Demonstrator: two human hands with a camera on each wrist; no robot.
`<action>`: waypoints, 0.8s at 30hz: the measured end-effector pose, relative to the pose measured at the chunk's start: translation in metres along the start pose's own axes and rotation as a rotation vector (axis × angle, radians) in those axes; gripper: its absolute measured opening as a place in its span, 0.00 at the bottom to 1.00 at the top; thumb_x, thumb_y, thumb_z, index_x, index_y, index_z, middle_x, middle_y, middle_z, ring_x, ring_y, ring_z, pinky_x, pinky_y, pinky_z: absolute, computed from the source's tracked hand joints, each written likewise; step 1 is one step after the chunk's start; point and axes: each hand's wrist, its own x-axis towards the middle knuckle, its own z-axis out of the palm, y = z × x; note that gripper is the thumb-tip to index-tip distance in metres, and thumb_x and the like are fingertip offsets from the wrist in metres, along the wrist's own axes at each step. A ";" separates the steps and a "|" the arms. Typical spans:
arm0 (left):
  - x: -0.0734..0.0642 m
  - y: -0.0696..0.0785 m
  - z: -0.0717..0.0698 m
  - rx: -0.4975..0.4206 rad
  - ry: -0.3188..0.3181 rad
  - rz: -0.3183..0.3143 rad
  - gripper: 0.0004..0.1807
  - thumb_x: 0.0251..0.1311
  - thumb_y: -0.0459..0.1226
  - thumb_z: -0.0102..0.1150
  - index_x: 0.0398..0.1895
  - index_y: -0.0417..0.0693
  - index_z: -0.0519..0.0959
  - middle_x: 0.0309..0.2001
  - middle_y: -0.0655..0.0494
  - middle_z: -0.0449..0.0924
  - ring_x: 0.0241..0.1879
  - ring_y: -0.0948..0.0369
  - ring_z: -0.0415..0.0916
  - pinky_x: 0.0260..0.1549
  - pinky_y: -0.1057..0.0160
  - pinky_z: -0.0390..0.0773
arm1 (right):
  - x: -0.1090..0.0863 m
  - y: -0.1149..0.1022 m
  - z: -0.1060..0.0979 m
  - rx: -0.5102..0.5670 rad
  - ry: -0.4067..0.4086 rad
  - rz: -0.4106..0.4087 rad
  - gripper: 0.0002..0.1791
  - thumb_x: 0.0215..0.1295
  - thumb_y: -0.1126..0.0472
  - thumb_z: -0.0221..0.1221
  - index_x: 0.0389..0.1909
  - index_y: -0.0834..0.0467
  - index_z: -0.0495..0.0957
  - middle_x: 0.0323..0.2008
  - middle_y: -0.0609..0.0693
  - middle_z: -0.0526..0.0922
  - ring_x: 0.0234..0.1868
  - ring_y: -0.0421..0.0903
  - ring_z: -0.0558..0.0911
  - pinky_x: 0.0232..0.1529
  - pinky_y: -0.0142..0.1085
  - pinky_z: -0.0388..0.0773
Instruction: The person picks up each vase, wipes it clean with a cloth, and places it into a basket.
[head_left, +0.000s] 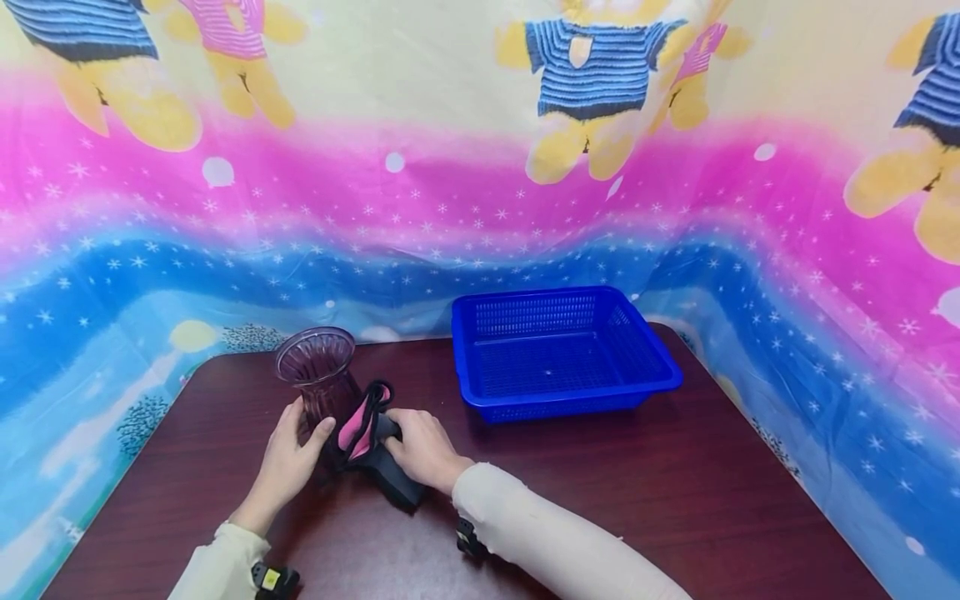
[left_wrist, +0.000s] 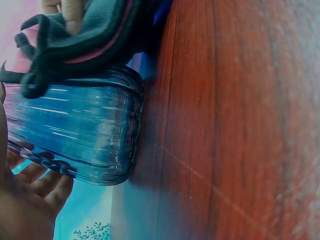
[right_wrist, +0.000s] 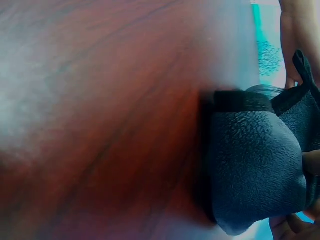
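Observation:
A purplish glass vase (head_left: 330, 396) with a flared, fluted rim stands on the left part of the table. My left hand (head_left: 288, 450) holds it by the side, thumb toward me and fingers round the far side. In the left wrist view the ribbed vase (left_wrist: 85, 130) has its base at the tabletop. A folded plush cloth (head_left: 393, 479), dark grey and pink with black edging and a loop, lies against the vase's right side. My right hand (head_left: 423, 450) grips this cloth from above. The right wrist view shows the grey cloth (right_wrist: 255, 160) bunched close to the table.
A blue plastic basket (head_left: 562, 408) with slotted walls stands at the back right of the dark red wooden table (head_left: 712, 500). Behind and beside the table hangs a printed curtain (head_left: 450, 192) with bears and snowflakes.

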 end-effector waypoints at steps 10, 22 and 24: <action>0.000 0.005 -0.001 -0.010 0.003 0.005 0.30 0.71 0.37 0.57 0.71 0.33 0.64 0.59 0.34 0.73 0.58 0.36 0.78 0.49 0.93 0.59 | -0.005 0.010 0.014 -0.063 -0.079 0.042 0.04 0.62 0.61 0.66 0.31 0.49 0.80 0.25 0.41 0.80 0.28 0.37 0.75 0.29 0.31 0.72; -0.001 0.002 -0.001 -0.003 0.000 0.010 0.30 0.71 0.37 0.57 0.71 0.33 0.64 0.60 0.32 0.72 0.57 0.34 0.77 0.48 0.93 0.59 | -0.003 0.014 0.013 0.026 -0.052 0.043 0.04 0.61 0.63 0.66 0.36 0.51 0.85 0.28 0.41 0.84 0.29 0.36 0.77 0.31 0.29 0.74; -0.001 0.003 -0.001 -0.007 -0.002 0.006 0.30 0.71 0.37 0.57 0.72 0.33 0.64 0.60 0.33 0.72 0.58 0.35 0.77 0.48 0.94 0.58 | -0.003 0.013 0.011 0.041 -0.049 0.045 0.08 0.62 0.64 0.65 0.41 0.52 0.86 0.32 0.42 0.87 0.31 0.35 0.79 0.33 0.28 0.76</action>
